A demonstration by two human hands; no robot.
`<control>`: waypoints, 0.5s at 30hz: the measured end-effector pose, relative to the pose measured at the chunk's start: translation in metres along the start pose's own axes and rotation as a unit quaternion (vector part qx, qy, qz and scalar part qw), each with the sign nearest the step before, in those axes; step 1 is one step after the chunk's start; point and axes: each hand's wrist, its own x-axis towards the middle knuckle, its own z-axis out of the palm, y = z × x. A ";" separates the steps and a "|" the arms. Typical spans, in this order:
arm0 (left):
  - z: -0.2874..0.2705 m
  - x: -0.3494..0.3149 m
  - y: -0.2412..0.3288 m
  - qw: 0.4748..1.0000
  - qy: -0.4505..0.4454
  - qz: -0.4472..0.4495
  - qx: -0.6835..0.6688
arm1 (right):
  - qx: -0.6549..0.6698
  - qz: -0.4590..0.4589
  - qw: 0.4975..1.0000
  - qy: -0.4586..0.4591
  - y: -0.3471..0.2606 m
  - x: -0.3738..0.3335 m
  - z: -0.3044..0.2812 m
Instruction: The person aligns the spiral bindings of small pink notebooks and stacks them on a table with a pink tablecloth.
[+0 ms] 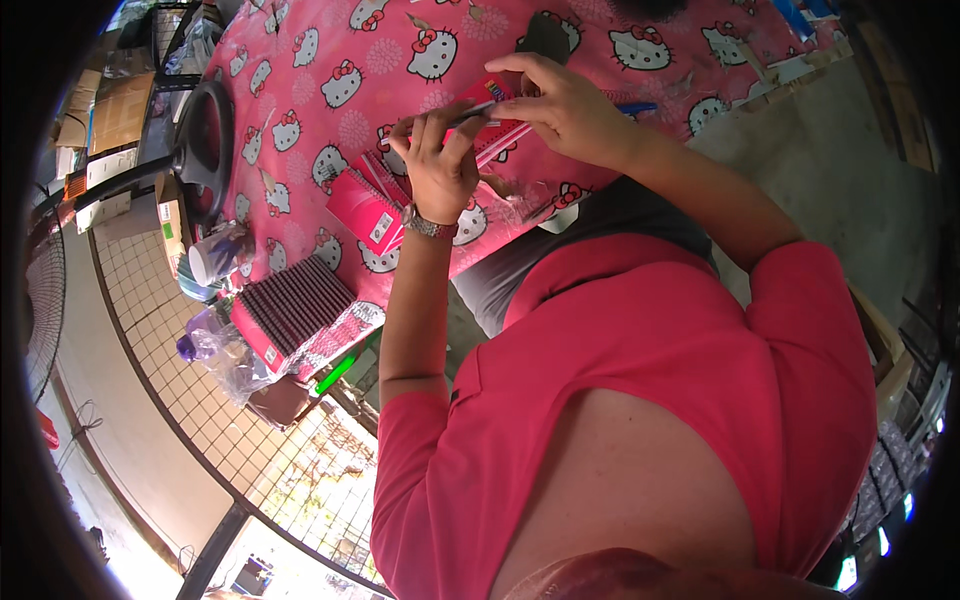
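Note:
Both hands are raised together over the pink patterned tablecloth (pixel 380 55). A red notebook (pixel 481 92) with a thin dark strip along its edge lies between them. My left hand (pixel 440 165), with a metal watch on the wrist, has its fingers closed on the notebook's edge. My right hand (pixel 575 115) comes from the right, its thumb and fingers curled about the notebook's other end. Exactly where those fingertips touch is hard to see. Below the left hand, more red notebooks (pixel 362 212) lie overlapping on the cloth, beside my wrist.
A stack of spiral-bound notebooks (pixel 295 305) sits at the table's left corner, near a plastic bag (pixel 235 355), a cup (pixel 212 262) and a bright green object (pixel 340 370). A dark ring-shaped frame (pixel 207 150) stands at the left edge. A blue pen (pixel 636 107) lies beyond my right wrist.

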 end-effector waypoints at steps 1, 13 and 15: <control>0.001 0.000 0.000 1.000 0.009 -0.006 -0.005 | 0.002 0.017 1.000 0.000 -0.006 0.000 0.001; -0.001 -0.002 0.005 1.000 0.023 -0.016 -0.008 | 0.141 0.173 0.975 0.002 -0.020 0.000 0.014; -0.001 -0.001 0.006 1.000 0.021 -0.012 -0.001 | 0.148 0.164 0.975 -0.003 -0.018 0.000 0.011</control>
